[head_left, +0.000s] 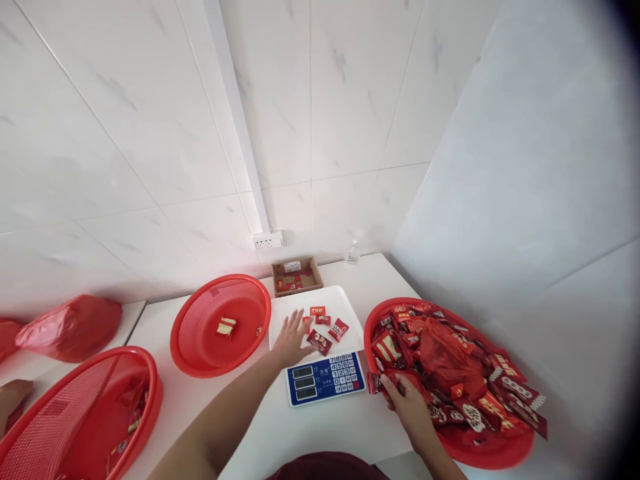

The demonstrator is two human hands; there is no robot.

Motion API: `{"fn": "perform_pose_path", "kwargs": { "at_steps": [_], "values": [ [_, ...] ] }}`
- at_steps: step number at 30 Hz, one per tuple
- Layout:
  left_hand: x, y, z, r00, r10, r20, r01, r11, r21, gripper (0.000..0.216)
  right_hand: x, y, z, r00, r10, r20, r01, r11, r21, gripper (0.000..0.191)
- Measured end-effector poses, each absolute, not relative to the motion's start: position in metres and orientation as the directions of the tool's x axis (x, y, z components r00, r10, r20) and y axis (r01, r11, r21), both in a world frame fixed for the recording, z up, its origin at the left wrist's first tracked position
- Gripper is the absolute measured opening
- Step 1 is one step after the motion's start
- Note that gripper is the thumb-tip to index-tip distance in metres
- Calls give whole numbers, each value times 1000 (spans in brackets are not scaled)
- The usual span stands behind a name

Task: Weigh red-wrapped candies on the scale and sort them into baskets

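My left hand point(291, 339) lies open with fingers spread on the white pan of a weighing scale point(345, 300), touching the red candy packets point(326, 328) scattered there. The scale's blue keypad and displays point(325, 379) face me. My right hand point(406, 400) is closed on a red candy packet point(374, 383) at the near left rim of a red basket point(493, 453) heaped with wrapped candies point(450, 363).
A second red basket point(200, 353) holding a lone candy point(226, 326) sits left of the scale. A third red basket point(150, 393) and a red bag point(70, 327) lie far left. A small cardboard box point(297, 275), a bottle point(353, 253) and a wall socket point(267, 241) are behind. Another hand point(13, 399) shows at left.
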State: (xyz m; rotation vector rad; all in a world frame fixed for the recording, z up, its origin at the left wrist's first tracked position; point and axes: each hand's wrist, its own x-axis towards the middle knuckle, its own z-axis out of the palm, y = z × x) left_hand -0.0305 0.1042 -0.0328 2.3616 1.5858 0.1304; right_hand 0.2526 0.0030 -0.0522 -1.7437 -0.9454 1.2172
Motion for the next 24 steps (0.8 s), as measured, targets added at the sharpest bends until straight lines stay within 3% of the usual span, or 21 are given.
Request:
{"fn": "perform_pose_path", "kwargs": {
  "at_steps": [3,5,10,13,19,24],
  "values": [
    [6,118,-44,392,900,-189,893,-324,313,101,252,4,-49,255,892,-372,147,-416,-897,38],
    [22,131,-45,428,880,-206,885,-363,291,103,251,5,-48,256,892,-374,152,-419,-895,39],
    [46,153,-40,575,802,-164,814,-540,215,75,251,5,-48,270,877,-398,124,-442,-889,39],
    [52,155,-39,583,805,-113,808,-560,184,52,250,5,-47,268,876,-401,111,-441,-891,38],
    [43,158,-43,471,872,-134,876,-444,189,29,250,5,-41,275,869,-411,84,-448,-890,38],
    [15,157,-31,240,968,-69,950,-219,222,37,249,5,-39,280,871,-403,70,-437,-897,38]
  ]
}}
